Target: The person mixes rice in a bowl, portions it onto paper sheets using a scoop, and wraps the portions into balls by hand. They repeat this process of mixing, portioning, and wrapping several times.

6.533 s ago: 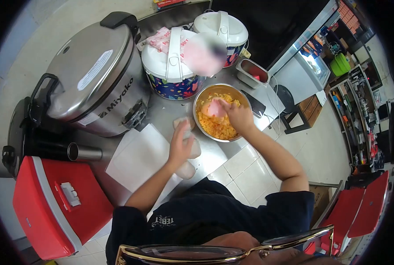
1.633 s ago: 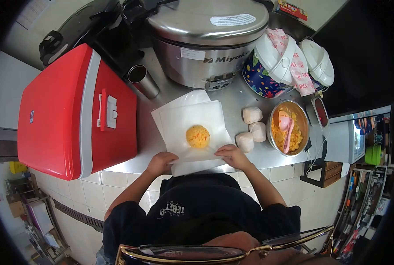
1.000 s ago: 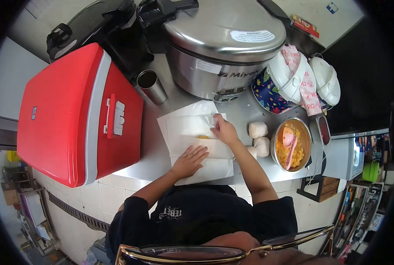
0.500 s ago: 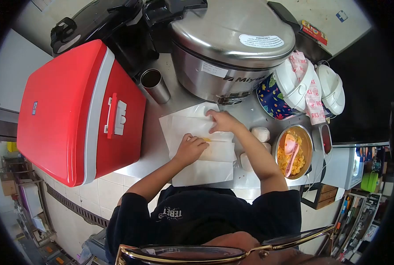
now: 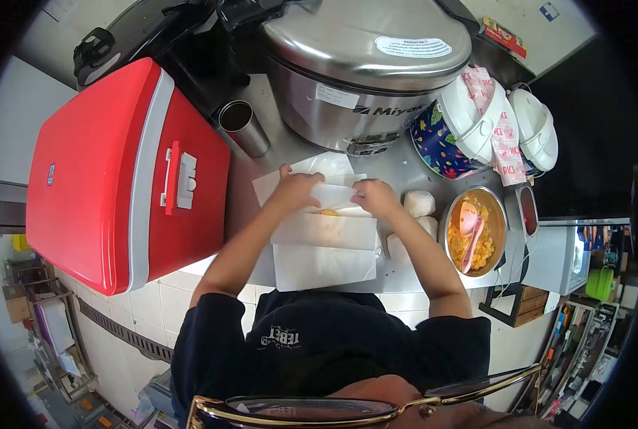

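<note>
White paper sheets [image 5: 324, 267] lie overlapped on the steel counter, with a small yellow piece of food [image 5: 327, 212] on them. My left hand [image 5: 297, 191] is at the upper left of the sheets, its fingers closed on a raised or folded strip of the white paper. On the right end of the same strip, my right hand [image 5: 376, 197] pinches the edge. Just right of my right hand sit several white wrapped bundles [image 5: 419, 204]. A metal bowl [image 5: 504, 236] of yellow-orange food with a pink spoon [image 5: 474, 240] stands further right.
A red cooler box [image 5: 83, 179] fills the left side. Behind the paper stand a steel cup [image 5: 244, 129] and a large rice cooker [image 5: 365, 79]. White-lidded containers [image 5: 469, 118] with printed strips are at the back right, beside a metal tray [image 5: 526, 207] holding something red.
My left hand has moved up from the yellow food to the paper's upper part. My right hand has shifted right and pinches the paper. The paper strip between them is now lifted; the view has shifted slightly.
</note>
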Demonstrator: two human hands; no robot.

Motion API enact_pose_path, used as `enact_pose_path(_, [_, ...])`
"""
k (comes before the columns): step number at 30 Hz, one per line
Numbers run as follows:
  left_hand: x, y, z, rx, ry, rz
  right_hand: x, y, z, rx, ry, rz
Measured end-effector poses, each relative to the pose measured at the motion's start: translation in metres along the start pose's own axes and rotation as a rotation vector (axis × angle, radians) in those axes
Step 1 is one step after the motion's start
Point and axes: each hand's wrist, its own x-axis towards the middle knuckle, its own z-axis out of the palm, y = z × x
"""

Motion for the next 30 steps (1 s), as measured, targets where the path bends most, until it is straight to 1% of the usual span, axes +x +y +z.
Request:
enact_pose_path(2, [0.008,-0.031,0.007,0.033,0.042,0.215,0.002,-0.001,-0.005,-0.057,-0.035,-0.112])
enact_pose_path(3, [0.002,-0.031,0.004,0.035,0.038,0.216,-0.002,-0.006,-0.009,-0.053,-0.034,-0.108])
enact_pose_path(5, [-0.019,-0.026,0.003,-0.101,0.039,0.296,-0.018,-0.018,-0.016,-0.243,-0.033,-0.302])
enact_pose_path(6, [-0.033,-0.028,0.012,-0.103,0.032,0.295,-0.031,-0.021,-0.011,-0.238,-0.036,-0.299])
enact_pose_path(8, [-0.064,-0.034,0.036,0.068,0.314,0.466,-0.063,-0.027,-0.002,-0.235,0.174,-0.49])
enact_pose_path(11, [-0.093,-0.044,0.072,0.124,0.329,0.477,-0.089,-0.021,0.029,-0.212,0.214,-0.5])
enact_pose_path(15, [-0.089,-0.051,0.097,0.075,0.316,0.472,-0.083,-0.007,0.063,-0.164,0.255,-0.51])
enact_pose_path(17, [-0.084,-0.056,0.102,0.016,0.253,0.509,-0.081,-0.001,0.065,-0.062,0.147,-0.485])
enact_pose_path(18, [-0.086,-0.052,0.097,0.015,0.254,0.507,-0.082,-0.005,0.059,-0.062,0.145,-0.486])
enact_pose_path(20, [-0.094,-0.04,0.079,-0.057,0.235,0.486,-0.085,-0.018,0.038,-0.054,0.189,-0.542])
enact_pose_path(24, [-0.086,-0.049,0.094,-0.001,0.23,0.481,-0.084,0.001,0.054,-0.123,0.178,-0.611])
enact_pose_path(26, [-0.081,-0.05,0.097,-0.311,0.14,0.242,-0.083,0.001,0.053,0.04,0.088,-0.387])
enact_pose_path(27, [-0.078,-0.046,0.093,-0.309,0.14,0.244,-0.082,-0.001,0.056,0.039,0.09,-0.387])
enact_pose_path(29, [-0.066,-0.035,0.085,-0.461,0.203,-0.064,-0.077,-0.006,0.063,0.035,0.102,-0.11])
enact_pose_path(30, [-0.064,-0.025,0.078,-0.46,0.205,-0.061,-0.074,-0.011,0.063,0.033,0.105,-0.111])
